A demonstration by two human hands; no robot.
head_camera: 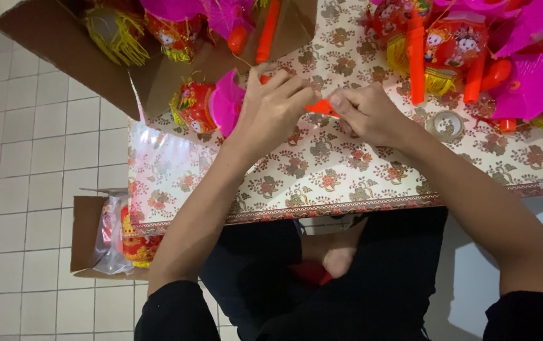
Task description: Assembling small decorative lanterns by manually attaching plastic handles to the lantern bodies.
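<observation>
Both my hands meet over the table with the floral cloth (322, 183). My left hand (274, 104) and my right hand (366, 113) pinch the two ends of a small orange-red plastic piece (320, 108) between the fingertips. A red and gold paper lantern with a pink fan-shaped top (208, 104) lies just left of my left hand. What the rest of the orange piece looks like is hidden by my fingers.
A heap of lanterns, pink fans and orange sticks (473, 57) fills the table's far right. A roll of clear tape (446, 124) lies beside my right wrist. An open cardboard box (151, 69) holds more lanterns at the top left. Another box (104, 233) sits on the tiled floor.
</observation>
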